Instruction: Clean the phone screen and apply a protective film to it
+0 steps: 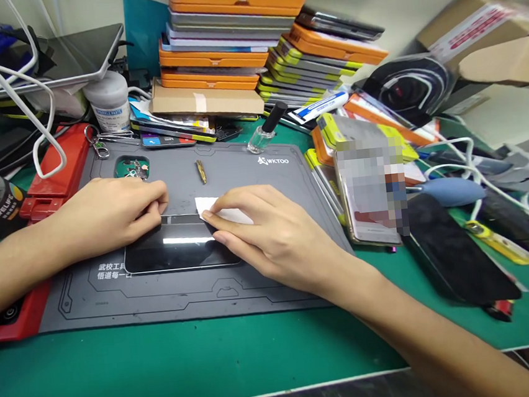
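Observation:
A smartphone (pixel 180 250) lies face up on a grey work mat (pixel 273 285), its dark glass reflecting a bright strip of light. My left hand (pixel 120 206) is closed with curled fingers at the phone's upper left edge, gripping it there. Between the thumb and fingers of my right hand (pixel 267 229) is a white wipe (pixel 206 205), pinched at the phone's upper edge. The right hand covers the phone's right end. Beyond the phone, a small brass-coloured bit (pixel 201 171) and a clear glass bottle with a black cap (pixel 262 133) rest on the mat.
Stacked orange boxes (pixel 223 56) rise behind the mat. A paste jar (pixel 109 101) stands at the back left, near a red device (pixel 56 175). On the right are a phone with a blurred screen (pixel 370 232), a black phone (pixel 456 248) and a blue air blower (pixel 451 192).

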A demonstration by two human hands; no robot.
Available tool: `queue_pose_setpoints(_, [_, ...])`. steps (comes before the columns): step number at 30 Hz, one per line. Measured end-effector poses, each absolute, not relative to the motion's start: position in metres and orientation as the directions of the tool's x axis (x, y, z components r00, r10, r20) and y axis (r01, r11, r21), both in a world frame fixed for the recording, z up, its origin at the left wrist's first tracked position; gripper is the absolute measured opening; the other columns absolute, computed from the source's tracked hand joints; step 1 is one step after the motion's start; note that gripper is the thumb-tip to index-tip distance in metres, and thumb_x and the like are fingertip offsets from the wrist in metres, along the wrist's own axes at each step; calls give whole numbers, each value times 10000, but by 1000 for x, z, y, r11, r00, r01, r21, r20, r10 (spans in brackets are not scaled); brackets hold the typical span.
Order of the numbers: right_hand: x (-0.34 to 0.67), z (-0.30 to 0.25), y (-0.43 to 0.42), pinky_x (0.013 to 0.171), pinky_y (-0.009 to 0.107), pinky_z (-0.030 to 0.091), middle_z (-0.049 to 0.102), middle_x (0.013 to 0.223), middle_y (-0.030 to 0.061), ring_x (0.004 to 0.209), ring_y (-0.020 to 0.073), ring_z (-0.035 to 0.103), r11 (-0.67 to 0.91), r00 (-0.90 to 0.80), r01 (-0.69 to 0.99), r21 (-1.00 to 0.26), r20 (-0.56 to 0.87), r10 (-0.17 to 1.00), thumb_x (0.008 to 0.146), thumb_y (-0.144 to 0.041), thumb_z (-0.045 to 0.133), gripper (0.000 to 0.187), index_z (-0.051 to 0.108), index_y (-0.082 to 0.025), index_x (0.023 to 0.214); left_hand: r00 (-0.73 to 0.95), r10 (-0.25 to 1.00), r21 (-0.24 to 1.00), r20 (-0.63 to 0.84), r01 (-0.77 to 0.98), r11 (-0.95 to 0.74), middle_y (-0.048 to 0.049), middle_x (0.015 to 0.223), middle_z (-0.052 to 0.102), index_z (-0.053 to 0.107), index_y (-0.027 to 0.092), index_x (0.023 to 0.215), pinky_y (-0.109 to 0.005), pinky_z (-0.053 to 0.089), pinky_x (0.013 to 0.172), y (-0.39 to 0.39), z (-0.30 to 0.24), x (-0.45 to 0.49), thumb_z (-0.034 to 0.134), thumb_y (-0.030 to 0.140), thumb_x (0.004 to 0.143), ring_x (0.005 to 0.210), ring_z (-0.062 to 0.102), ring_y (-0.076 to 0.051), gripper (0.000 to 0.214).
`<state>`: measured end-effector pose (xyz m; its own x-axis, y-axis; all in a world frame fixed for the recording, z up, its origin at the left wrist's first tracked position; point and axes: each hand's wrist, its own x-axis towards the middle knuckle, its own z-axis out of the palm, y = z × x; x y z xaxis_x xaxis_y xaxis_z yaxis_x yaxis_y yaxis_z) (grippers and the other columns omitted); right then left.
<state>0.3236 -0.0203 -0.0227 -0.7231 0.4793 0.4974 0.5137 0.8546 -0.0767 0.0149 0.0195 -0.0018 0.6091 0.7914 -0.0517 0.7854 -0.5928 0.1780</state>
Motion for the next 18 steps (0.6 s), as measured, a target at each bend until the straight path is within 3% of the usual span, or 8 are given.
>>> queue_pose_setpoints(5, [336,-24,-16,887,418,676,860,1140,128,1036,257,795,851,-692,511,-120,531,490,1186,-183,613,277,874,-180,1094,599,797,164,-77,796,-582,-41,886,739,583,277,968,-365,399,696,18,-1,15,330,461,1029,741,653,-229,319])
queue_pose_setpoints(18, [343,-11,-19,763,380,652,854,1065,118,879,224,788,884,-746,448,-132,491,451,1153,-137,638,286,864,-180,983,604,796,171,-40,789,-590,-17,847,735,591,279,926,-356,397,681,17,-4,13,385,425,1048,707,641,-211,280])
